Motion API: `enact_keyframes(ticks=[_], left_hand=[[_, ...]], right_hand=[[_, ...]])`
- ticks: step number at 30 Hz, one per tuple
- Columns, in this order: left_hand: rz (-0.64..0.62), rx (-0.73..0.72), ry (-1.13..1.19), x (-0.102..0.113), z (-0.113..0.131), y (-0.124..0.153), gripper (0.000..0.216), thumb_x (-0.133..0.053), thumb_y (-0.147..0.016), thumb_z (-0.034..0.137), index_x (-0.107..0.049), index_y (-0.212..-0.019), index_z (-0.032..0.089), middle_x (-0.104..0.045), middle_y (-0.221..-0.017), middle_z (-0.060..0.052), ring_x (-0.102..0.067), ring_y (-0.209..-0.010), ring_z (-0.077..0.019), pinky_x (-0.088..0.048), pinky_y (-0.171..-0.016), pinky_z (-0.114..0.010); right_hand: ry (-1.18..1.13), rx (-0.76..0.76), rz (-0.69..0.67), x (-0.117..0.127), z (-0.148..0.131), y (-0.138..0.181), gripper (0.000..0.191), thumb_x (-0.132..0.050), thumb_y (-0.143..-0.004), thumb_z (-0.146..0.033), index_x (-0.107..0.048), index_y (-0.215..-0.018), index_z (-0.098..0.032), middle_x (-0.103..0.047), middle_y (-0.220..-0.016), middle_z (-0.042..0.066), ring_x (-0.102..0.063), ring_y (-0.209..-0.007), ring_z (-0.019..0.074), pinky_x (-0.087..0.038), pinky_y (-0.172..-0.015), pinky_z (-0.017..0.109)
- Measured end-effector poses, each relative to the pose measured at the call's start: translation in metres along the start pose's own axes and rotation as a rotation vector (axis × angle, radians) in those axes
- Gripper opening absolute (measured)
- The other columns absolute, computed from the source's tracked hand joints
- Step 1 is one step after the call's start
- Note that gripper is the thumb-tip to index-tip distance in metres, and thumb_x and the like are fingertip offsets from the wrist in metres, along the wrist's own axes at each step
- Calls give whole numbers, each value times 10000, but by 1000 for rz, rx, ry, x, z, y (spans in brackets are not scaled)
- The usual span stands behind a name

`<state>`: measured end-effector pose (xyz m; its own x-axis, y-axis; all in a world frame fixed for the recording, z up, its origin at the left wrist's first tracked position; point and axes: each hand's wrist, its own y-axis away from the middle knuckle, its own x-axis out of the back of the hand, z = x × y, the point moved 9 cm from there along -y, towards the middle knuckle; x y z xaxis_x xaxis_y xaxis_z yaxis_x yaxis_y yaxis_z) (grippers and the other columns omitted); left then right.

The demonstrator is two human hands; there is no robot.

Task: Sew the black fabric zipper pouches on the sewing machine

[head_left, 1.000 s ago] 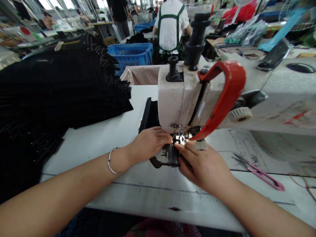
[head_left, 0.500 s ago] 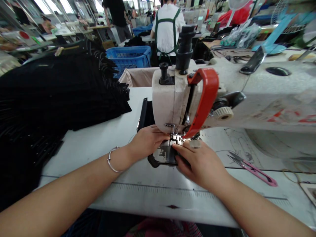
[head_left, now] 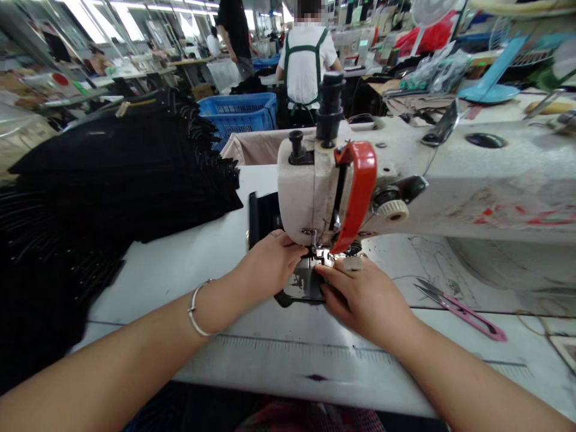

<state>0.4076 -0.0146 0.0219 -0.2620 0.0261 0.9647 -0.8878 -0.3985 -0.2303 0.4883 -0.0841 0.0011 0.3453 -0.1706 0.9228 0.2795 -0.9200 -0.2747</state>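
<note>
A white sewing machine (head_left: pixel 299 186) with a red lever guard (head_left: pixel 363 186) stands before me. Behind its head, a black fabric piece (head_left: pixel 262 217) lies on the table. My left hand (head_left: pixel 274 261) is closed at the left of the presser foot (head_left: pixel 320 255), its fingertips pinched down on the near end of the black fabric, which they mostly cover. To the right of the foot is my right hand (head_left: pixel 366 294), fingers bent and pressed together by the metal plate (head_left: pixel 306 283). What lies under those fingers is hidden.
Pink-handled thread snips (head_left: pixel 470 315) rest on the table to the right. A tall stack of black garment pieces (head_left: pixel 121 162) fills the left side. Beyond the machine are a cloth-lined bin (head_left: pixel 258 147), a blue crate (head_left: pixel 238 114) and a seated person (head_left: pixel 303 66).
The far part of the black fabric has swung slightly to the left and shows more of its surface. My left wrist has shifted left a little; my right hand stays almost still. The view has tilted slightly.
</note>
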Motion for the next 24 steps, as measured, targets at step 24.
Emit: enact_keyframes(ticks=[24], left_hand=[[-177, -199, 28, -3, 52, 56, 421, -475, -988, 273, -488, -1354, 67, -511, -1414, -156, -423, -1364, -269, -408, -1144, -459]], right_hand=[[-53, 96, 49, 5, -7, 8, 200, -560, -903, -164, -678, -1059, -206, -652, -862, 33, -589, -808, 237, -414, -714, 380]])
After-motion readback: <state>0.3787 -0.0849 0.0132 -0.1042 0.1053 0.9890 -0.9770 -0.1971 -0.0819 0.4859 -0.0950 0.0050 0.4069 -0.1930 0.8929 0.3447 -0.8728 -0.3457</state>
